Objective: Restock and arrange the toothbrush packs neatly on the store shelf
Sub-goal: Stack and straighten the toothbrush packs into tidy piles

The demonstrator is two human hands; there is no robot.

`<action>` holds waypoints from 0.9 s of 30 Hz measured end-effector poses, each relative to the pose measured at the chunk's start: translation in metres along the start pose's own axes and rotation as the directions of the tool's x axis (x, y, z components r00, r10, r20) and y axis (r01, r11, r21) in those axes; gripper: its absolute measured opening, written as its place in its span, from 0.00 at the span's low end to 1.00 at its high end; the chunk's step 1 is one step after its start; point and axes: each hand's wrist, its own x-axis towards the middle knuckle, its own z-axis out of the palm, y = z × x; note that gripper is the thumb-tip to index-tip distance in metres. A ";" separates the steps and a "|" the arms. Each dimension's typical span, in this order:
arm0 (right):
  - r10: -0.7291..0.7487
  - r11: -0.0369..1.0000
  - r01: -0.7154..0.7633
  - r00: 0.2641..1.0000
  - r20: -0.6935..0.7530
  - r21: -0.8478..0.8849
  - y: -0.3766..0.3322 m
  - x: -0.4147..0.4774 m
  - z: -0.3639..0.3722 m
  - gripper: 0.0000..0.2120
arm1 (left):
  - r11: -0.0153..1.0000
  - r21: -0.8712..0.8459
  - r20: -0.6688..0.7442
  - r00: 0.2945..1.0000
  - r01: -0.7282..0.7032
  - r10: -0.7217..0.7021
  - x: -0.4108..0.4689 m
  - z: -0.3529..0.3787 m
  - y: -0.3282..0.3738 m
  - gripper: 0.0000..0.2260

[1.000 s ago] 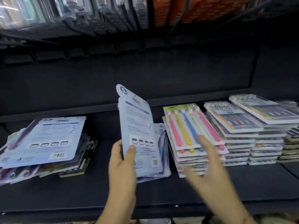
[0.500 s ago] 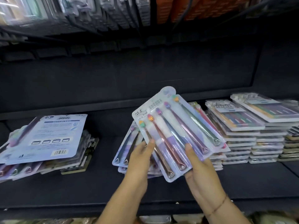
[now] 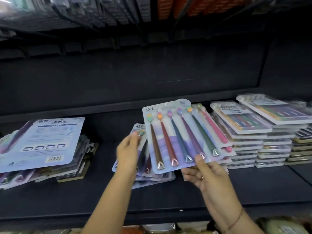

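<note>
right grip [image 3: 207, 173] pinches the toothbrush pack [image 3: 182, 134] at its lower right corner, thumb on the face, fingers curled under. the pack hangs in the air, face up and tilted, over the low pile [image 3: 157, 177] at mid shelf [image 3: 168, 200].

left grip [image 3: 128, 154] is blurred. fingers look fairly straight, laid over the low pile's top pack and clear of the held one. cannot tell if it presses down.

handling, my reading: the pack is light, a flat card under a clear plastic blister. stiff enough to hold by one corner, though it likely sags and swings there. the plastic is glossy and probably slick, so packs may slide off one another. better hold is at both side edges, or flat under the card.

containers: no bin or box. the held pack carries five brushes side by side, heads to the back. the low pile holds the same kind, fanned and out of line. messy pile [image 3: 42, 142] to the left has its top pack back side up. tall stacks [image 3: 244, 132] to the right sit squared. hanging packs [image 3: 101, 10] above are blurred.
</note>
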 end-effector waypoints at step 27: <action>0.321 0.889 -0.172 0.895 0.310 -0.424 0.104 0.014 0.169 0.08 | 0.854 -0.510 -0.175 0.959 0.104 -0.221 0.023 -0.173 -0.012 0.28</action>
